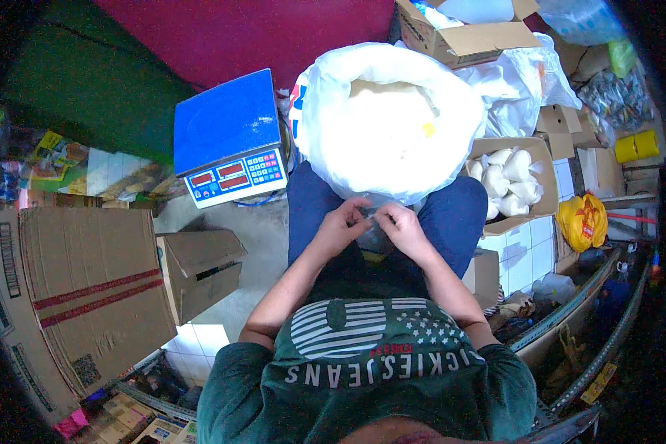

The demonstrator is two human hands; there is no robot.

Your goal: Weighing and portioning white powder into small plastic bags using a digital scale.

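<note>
Both hands meet at my lap, just below the front rim of a large sack. My left hand (339, 227) and my right hand (404, 228) pinch clear, thin plastic (373, 244), apparently a bag, between fingers and thumbs. Part of it hangs down between my thighs, and its full shape is hard to make out. The sack (333, 83) stands upright against my knees with its translucent plastic liner folded outward. Inside lies a white, loose material (388, 122), too brightly lit to identify. A small yellow object (428, 130) shows on top of it.
A digital scale (230, 139) with a blue platform stands left of the sack. To the right, a cardboard box (546, 208) holds several filled white bags (497, 180). Cardboard boxes (97, 277) crowd the left side. A yellow plastic bag (583, 222) and metal shelf rails (566, 302) are at right.
</note>
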